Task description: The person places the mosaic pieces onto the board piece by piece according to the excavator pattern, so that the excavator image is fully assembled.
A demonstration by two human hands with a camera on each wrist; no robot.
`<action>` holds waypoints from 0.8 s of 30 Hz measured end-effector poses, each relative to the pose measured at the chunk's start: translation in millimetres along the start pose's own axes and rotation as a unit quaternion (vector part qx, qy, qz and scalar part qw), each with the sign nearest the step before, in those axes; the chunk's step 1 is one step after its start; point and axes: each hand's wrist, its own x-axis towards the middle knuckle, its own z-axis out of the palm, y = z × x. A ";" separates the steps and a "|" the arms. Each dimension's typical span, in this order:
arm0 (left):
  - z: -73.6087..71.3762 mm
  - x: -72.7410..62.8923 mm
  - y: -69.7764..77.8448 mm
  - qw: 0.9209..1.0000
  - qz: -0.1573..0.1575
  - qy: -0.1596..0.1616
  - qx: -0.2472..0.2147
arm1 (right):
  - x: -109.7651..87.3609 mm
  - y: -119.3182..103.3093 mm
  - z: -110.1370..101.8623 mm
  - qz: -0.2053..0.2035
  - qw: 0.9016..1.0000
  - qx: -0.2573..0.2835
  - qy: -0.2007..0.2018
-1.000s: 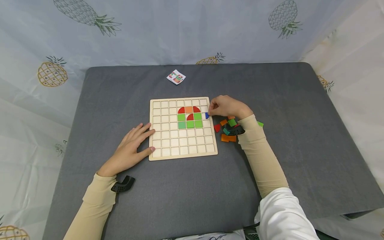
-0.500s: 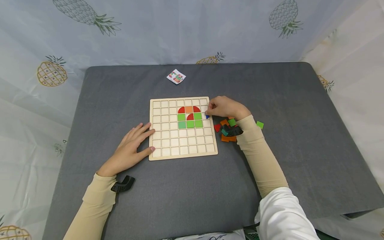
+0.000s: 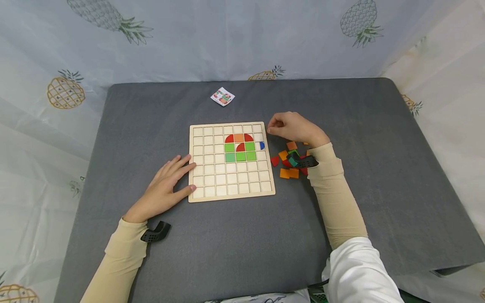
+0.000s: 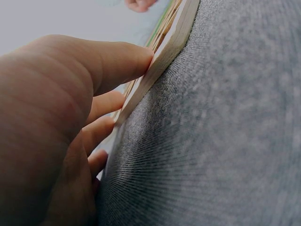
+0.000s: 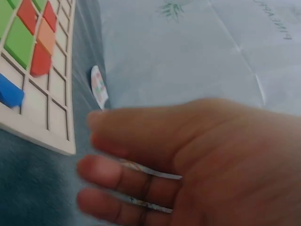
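A wooden grid board point(image 3: 204, 181) lies on the table. In its cells are red quarter-round tiles point(image 3: 248, 137), an orange square tile point(image 3: 238, 138), several green square tiles point(image 3: 250, 156) and a blue curved tile point(image 3: 262, 145) in the rightmost column. My left hand point(image 3: 163, 185) rests flat with fingers spread, fingertips at the board's left edge; in the left wrist view the thumb point(image 4: 136, 61) touches the wooden rim. Just off the board's upper right side hovers my right hand point(image 3: 295, 127), its fingers loosely bent with nothing between them. The blue tile point(image 5: 10, 90) also shows in the right wrist view.
Loose orange tiles point(image 3: 289, 173), red tiles point(image 3: 274, 161) and others lie in a pile right of the board, partly hidden under the right wrist's black camera point(image 3: 303, 161). A small printed pattern card point(image 3: 222, 97) lies beyond the board. A pineapple-patterned curtain point(image 3: 212, 38) hangs behind the table.
My right hand has let go of the blue tile and moved up and right, off the board's edge. The tile stays in the right column. My left hand has not moved.
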 end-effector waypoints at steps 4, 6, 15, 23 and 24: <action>1.5 -1.2 -0.4 1.000 -0.003 -0.003 0.002 | -10.9 6.0 -7.0 -0.005 0.999 0.026 0.041; 2.0 -1.1 -0.1 1.000 -0.004 -0.005 0.002 | -17.8 11.1 -9.5 -0.004 0.998 0.030 0.055; 0.5 -0.6 1.1 1.000 -0.004 0.003 0.000 | -31.5 38.6 -15.3 0.015 0.998 -0.010 0.068; 0.7 0.7 0.8 1.000 -0.002 0.000 0.001 | -22.7 52.6 -12.1 0.034 0.996 -0.065 0.045; 0.7 1.1 0.8 1.000 -0.002 0.000 0.002 | -22.0 53.7 -11.5 0.037 0.996 -0.071 0.041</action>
